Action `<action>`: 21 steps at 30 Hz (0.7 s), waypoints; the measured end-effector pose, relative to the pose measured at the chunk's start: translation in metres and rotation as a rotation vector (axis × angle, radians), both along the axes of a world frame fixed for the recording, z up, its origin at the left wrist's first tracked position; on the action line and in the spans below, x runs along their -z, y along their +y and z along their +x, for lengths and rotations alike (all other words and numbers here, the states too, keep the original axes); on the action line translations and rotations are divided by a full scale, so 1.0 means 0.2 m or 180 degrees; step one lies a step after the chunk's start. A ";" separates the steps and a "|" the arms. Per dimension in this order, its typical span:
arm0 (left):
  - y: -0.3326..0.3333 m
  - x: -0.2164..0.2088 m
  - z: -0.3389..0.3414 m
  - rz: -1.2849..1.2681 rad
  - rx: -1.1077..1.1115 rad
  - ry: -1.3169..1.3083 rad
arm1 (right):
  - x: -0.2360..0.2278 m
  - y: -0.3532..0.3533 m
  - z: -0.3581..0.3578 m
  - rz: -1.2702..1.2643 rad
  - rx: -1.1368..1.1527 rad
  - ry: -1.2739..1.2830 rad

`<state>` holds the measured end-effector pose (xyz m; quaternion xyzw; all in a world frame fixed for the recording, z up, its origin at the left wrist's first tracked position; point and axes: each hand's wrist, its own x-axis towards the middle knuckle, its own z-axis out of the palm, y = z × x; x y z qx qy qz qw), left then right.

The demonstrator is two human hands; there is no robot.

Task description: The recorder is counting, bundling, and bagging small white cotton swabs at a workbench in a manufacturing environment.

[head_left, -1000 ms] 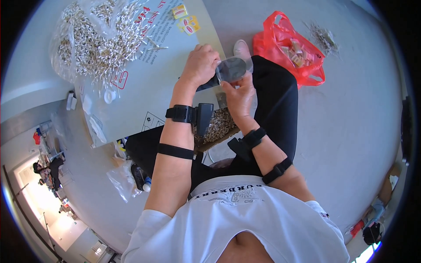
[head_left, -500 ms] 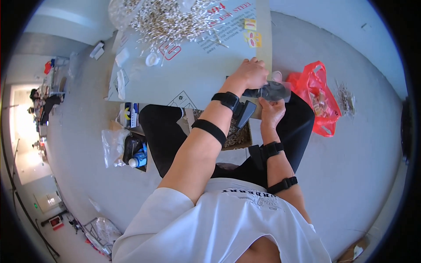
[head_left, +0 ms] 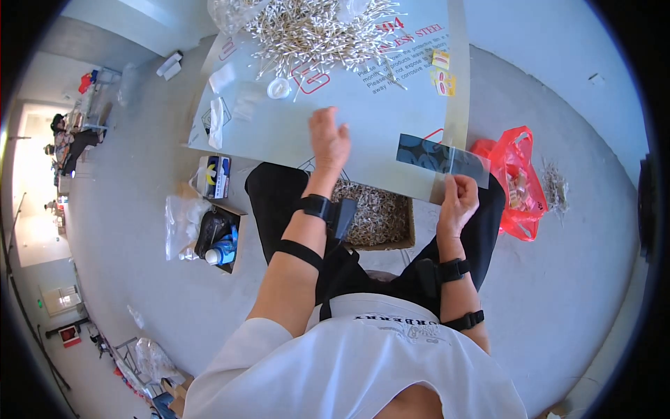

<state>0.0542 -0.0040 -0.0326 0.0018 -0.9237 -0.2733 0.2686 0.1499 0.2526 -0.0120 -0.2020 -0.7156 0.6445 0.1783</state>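
My right hand [head_left: 458,202] pinches the lower edge of a dark, see-through plastic sheet [head_left: 424,151]. The sheet lies across the table's right corner, and its clearer end sticks out past the edge. Over the table's near side my left hand [head_left: 328,143] is raised, slightly blurred, its fingers apart and nothing visible in it. Beyond it stands a small round white container [head_left: 278,88]. A large heap of cotton swabs [head_left: 314,35] covers the far part of the table [head_left: 377,112].
Two yellow packets [head_left: 444,82] lie by the table's right edge. A cardboard box of cotton swabs [head_left: 373,216] sits between my knees. On the floor are a red plastic bag [head_left: 520,209] at right and a box with a blue bottle [head_left: 223,248] at left. White tissue [head_left: 216,122] lies at the table's left.
My left hand has left the sheet and swung left over the table. The sheet now lies more exposed, with my right hand still at its lower edge. The view has shifted.
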 end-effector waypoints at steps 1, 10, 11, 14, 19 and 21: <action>-0.07 -0.01 -0.03 0.0037 0.0028 -0.0008 | -0.02 -0.03 -0.04 -0.0099 -0.0275 -0.0027; -0.15 -0.08 -0.33 0.0260 0.0546 -0.0295 | -0.01 -0.24 -0.50 0.1013 -0.1016 -0.0363; -0.16 -0.09 -0.40 0.0225 0.0562 -0.0183 | -0.03 -0.27 -0.56 0.1155 -0.1049 -0.0237; -0.20 -0.12 -0.58 0.0023 0.0475 -0.0284 | 0.01 -0.28 -0.73 0.1443 -0.1146 -0.0032; -0.09 -0.19 -0.71 -0.0414 0.0198 -0.0464 | 0.02 -0.32 -0.94 0.2290 -0.1019 0.0084; -0.05 -0.21 -0.76 -0.0640 0.0150 -0.0440 | 0.05 -0.35 -0.98 0.2663 -0.0937 0.0252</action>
